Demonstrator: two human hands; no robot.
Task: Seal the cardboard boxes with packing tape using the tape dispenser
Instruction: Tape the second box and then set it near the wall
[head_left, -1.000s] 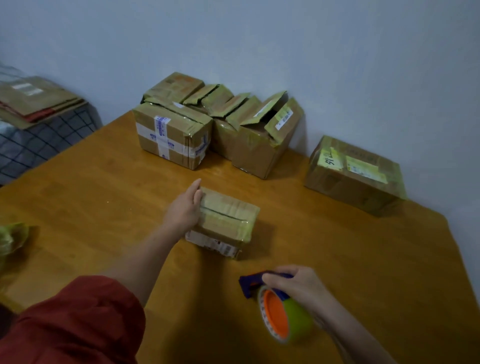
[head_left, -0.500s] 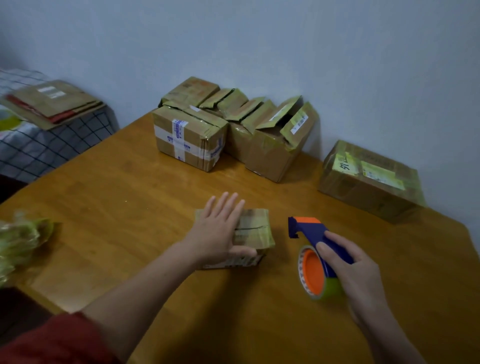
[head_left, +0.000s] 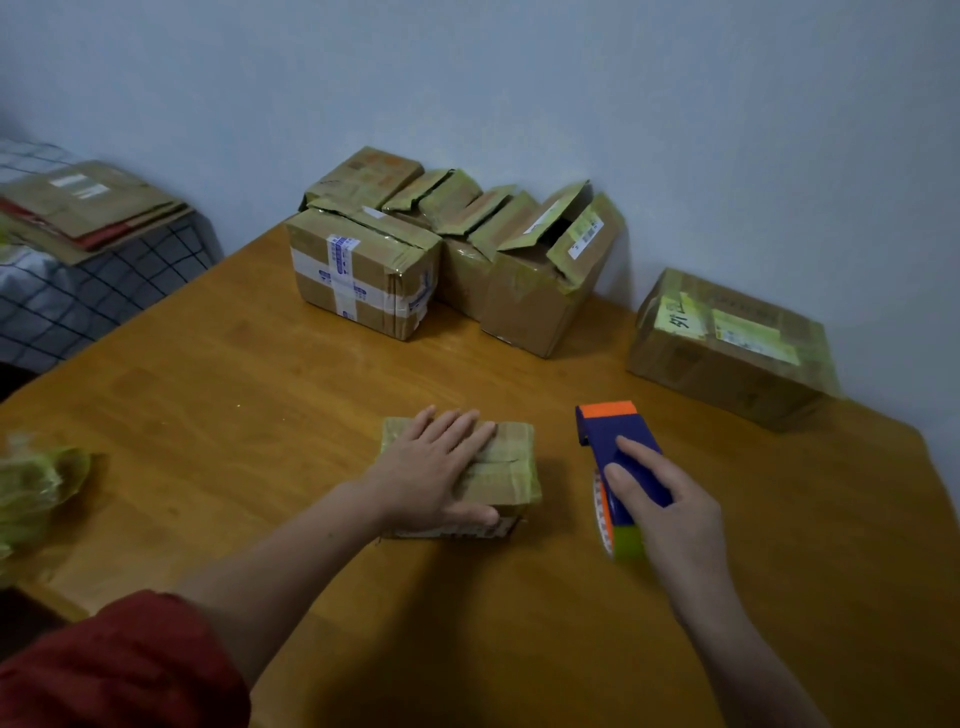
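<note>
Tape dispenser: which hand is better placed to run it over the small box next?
The right hand: it grips the tape dispenser just right of the small box, while the left hand lies flat on that box, steadying it.

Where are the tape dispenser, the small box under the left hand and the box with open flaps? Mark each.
tape dispenser (head_left: 605, 431): head view, blue body behind the orange front edge.
small box (head_left: 511, 460): head view, bare right part of its top.
box with open flaps (head_left: 524, 312): head view, front wall.

Perhaps "91" on right box (head_left: 727, 348)
</note>
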